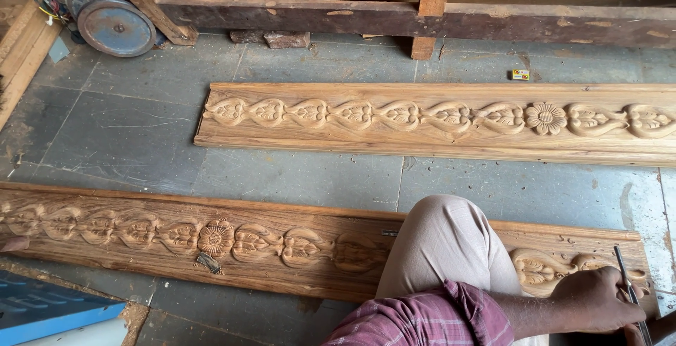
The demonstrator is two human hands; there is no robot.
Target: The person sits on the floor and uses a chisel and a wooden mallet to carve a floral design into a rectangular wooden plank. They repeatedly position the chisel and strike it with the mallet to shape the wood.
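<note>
plaid-sleeved right hand [595, 300] clenches a slim chisel [629, 291] at the near carved plank's [211, 237] right end, plank running leftward across the floor [303, 177]; left hand unseen.

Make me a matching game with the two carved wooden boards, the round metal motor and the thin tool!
1. Far carved wooden board
2. Near carved wooden board
3. Round grey metal motor
4. Thin metal tool

A. top left corner
B. in a hand
C. under the bent knee
D. lying alone on the stone floor

Pairs: 1-D, 2-C, 3-A, 4-B
</note>
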